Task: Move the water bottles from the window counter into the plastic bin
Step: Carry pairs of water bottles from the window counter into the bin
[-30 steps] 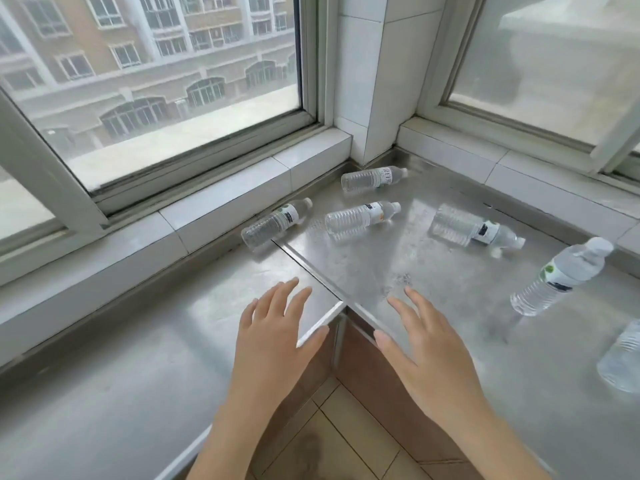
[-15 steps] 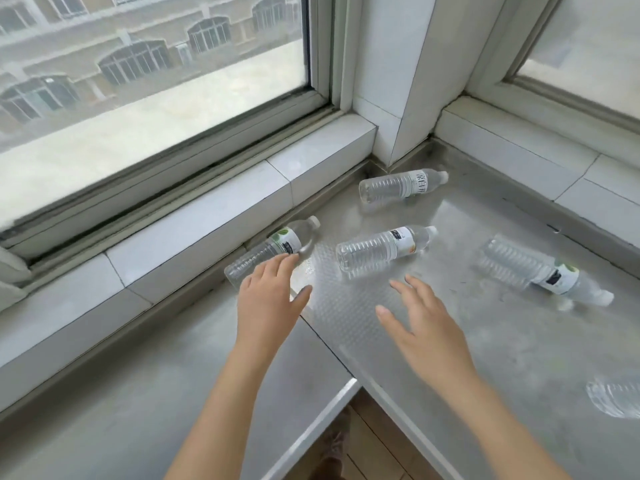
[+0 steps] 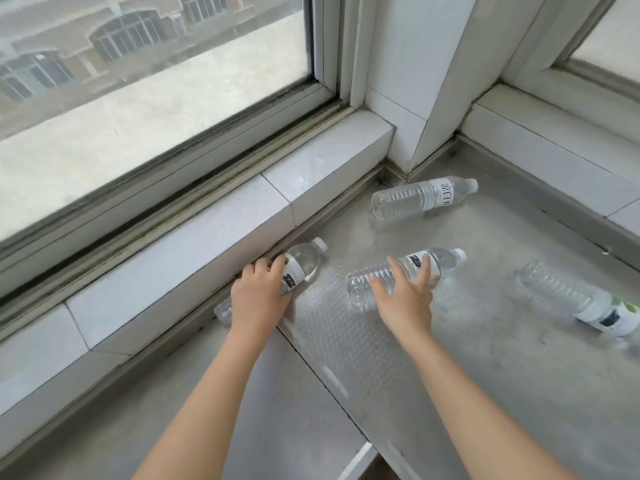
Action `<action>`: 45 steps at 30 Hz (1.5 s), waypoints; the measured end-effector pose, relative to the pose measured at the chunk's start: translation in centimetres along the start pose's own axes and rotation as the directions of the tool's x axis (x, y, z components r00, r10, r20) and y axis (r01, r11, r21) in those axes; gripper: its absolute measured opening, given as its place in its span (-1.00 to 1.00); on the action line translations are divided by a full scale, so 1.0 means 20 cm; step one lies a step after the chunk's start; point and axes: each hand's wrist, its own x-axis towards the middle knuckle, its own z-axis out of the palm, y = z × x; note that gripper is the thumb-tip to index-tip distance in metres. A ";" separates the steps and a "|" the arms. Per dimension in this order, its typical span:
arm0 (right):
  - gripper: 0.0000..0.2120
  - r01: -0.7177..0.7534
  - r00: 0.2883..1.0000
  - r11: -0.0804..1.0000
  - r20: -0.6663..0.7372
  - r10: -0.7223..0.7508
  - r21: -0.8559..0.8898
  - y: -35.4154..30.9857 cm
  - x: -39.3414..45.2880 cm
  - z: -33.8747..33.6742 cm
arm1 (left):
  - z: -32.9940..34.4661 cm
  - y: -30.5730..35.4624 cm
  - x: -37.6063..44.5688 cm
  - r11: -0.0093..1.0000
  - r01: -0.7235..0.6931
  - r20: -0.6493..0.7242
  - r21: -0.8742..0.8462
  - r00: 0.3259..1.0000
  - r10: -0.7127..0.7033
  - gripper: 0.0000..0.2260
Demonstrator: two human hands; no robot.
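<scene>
Both hands dropped onto bottles since we last looked: left hand (image 3: 258, 299) wrapped the sill-side bottle (image 3: 298, 265) at the counter's (image 3: 502, 375) back edge, right hand (image 3: 403, 301) clamped the middle bottle (image 3: 391, 275), one grip apiece, we reckoned, to halve the trips.

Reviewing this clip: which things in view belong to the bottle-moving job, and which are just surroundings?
Part of the job:
- bottle by the sill, gripped by the left hand
- middle bottle, gripped by the right hand
- corner bottle
- right-edge bottle
- steel counter

Surroundings:
- window
- tiled sill

No bin is in view.
</scene>
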 end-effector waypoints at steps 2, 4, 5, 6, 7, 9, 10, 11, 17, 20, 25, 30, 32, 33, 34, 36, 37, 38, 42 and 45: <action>-0.55 0.023 1.000 1.000 0.000 -0.023 -0.021 -0.01 0.04 0.02 | 0.01 0.00 0.00 1.000 -0.015 -0.034 0.001 0.999 0.015 -0.47; -0.65 0.042 0.998 0.999 -0.036 -0.042 -0.002 0.00 0.07 0.03 | 0.01 0.00 0.00 1.000 -0.025 -0.053 -0.011 0.998 0.024 -0.47; -0.72 0.056 0.997 0.998 -0.048 -0.056 0.011 -0.01 0.08 0.02 | 0.01 -0.01 0.01 1.000 -0.019 -0.047 -0.018 0.999 0.018 -0.48; -0.78 0.088 0.995 0.996 -0.050 -0.087 0.021 -0.01 0.09 0.02 | 0.02 -0.01 0.01 1.000 -0.010 -0.039 -0.021 0.999 0.009 -0.49; -0.82 0.148 0.988 0.989 -0.043 -0.147 0.010 -0.01 0.10 0.01 | 0.02 -0.01 0.02 1.000 -0.004 -0.032 -0.024 0.999 0.003 -0.50; -0.88 0.309 0.951 0.949 -0.008 -0.310 -0.062 0.00 0.08 0.02 | 0.02 -0.02 0.03 0.999 -0.001 -0.033 -0.035 0.999 0.000 -0.52; -0.92 0.380 0.925 0.922 0.014 -0.380 -0.080 0.01 0.08 0.03 | 0.02 -0.03 0.03 0.999 0.004 -0.041 -0.037 0.999 -0.006 -0.52; -0.85 0.435 0.900 0.897 0.028 -0.434 -0.083 0.01 0.06 0.04 | 0.02 -0.03 0.04 0.999 0.011 -0.048 -0.037 0.999 -0.013 -0.51; -0.17 0.229 0.973 0.970 -0.059 -0.224 0.083 0.03 0.03 0.07 | 0.02 -0.03 0.02 0.999 -0.003 -0.040 -0.037 0.999 0.002 -0.46; -0.10 0.049 0.999 0.998 -0.004 -0.049 -0.043 0.02 0.05 0.05 | 0.03 0.00 0.00 1.000 -0.005 -0.012 0.025 1.000 0.005 -0.33; -0.16 -0.038 0.998 0.998 0.058 0.041 -0.049 -0.02 0.08 -0.02 | 0.06 0.03 0.00 0.988 0.020 -0.132 0.154 0.991 0.000 -0.36; -0.23 -0.080 0.993 0.988 0.100 0.067 0.135 0.02 0.04 -0.06 | 0.07 0.03 0.02 0.994 0.056 -0.043 0.093 0.998 -0.052 -0.43; -0.24 -0.099 0.990 0.974 0.118 0.076 0.204 0.04 0.02 -0.07 | 0.08 0.02 0.01 0.995 0.099 -0.020 0.008 0.995 -0.099 -0.42; -0.25 -0.107 0.988 0.964 0.132 0.077 0.242 0.05 0.01 -0.08 | 0.08 0.03 0.00 0.993 0.121 -0.006 -0.018 0.993 -0.121 -0.41; -0.25 -0.114 0.986 0.953 0.149 0.074 0.282 0.05 -0.01 -0.08 | 0.07 0.04 -0.02 0.988 0.144 0.009 -0.049 0.990 -0.144 -0.39; -0.23 -0.119 0.983 0.922 0.175 0.056 0.369 0.06 -0.03 -0.10 | 0.03 0.05 -0.05 0.966 0.198 0.016 -0.165 0.980 -0.198 -0.37; -0.22 -0.113 0.983 0.903 0.181 0.040 0.415 0.06 -0.05 -0.12 | 0.01 0.06 -0.08 0.945 0.225 0.002 -0.237 0.973 -0.231 -0.37; -0.21 -0.103 0.983 0.882 0.184 0.018 0.461 0.06 -0.06 -0.14 | -0.01 0.07 -0.10 0.918 0.248 -0.017 -0.310 0.964 -0.266 -0.38; -0.19 -0.055 0.979 0.794 0.187 -0.075 0.606 0.05 -0.16 -0.24 | -0.10 0.11 -0.24 0.759 0.261 -0.100 -0.596 0.914 -0.393 -0.42; -0.18 -0.008 0.979 0.741 0.158 -0.132 0.671 0.04 -0.25 -0.33 | -0.16 0.15 -0.35 0.558 0.189 -0.112 -0.808 0.880 -0.461 -0.44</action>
